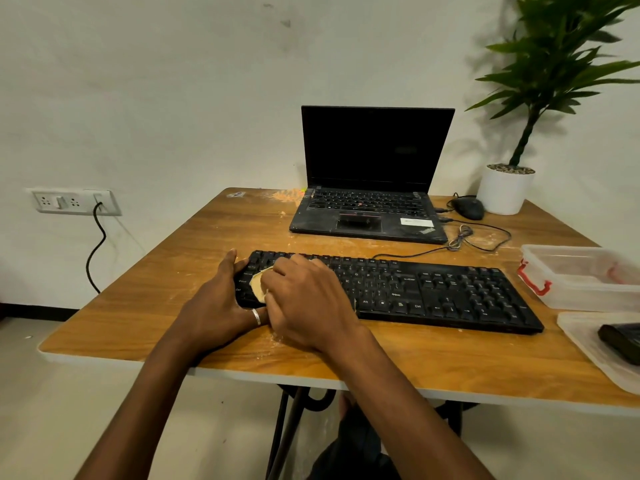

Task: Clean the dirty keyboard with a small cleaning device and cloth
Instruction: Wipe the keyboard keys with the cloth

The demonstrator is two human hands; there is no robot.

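Observation:
A black full-size keyboard (433,292) lies across the wooden table (398,362), dusted with pale powder. My left hand (221,299) grips the keyboard's left end, thumb along its side, a ring on one finger. My right hand (308,303) lies over the left part of the keys and presses a pale yellow cloth (257,285) onto them; only a small edge of the cloth shows between the two hands. No small cleaning device is visible.
A dusty open laptop (370,188) stands behind the keyboard, with a black mouse (469,207), cables and a potted plant (505,188) at back right. A clear plastic box with red clips (585,278) and its lid holding a dark object (620,341) sit at the right edge.

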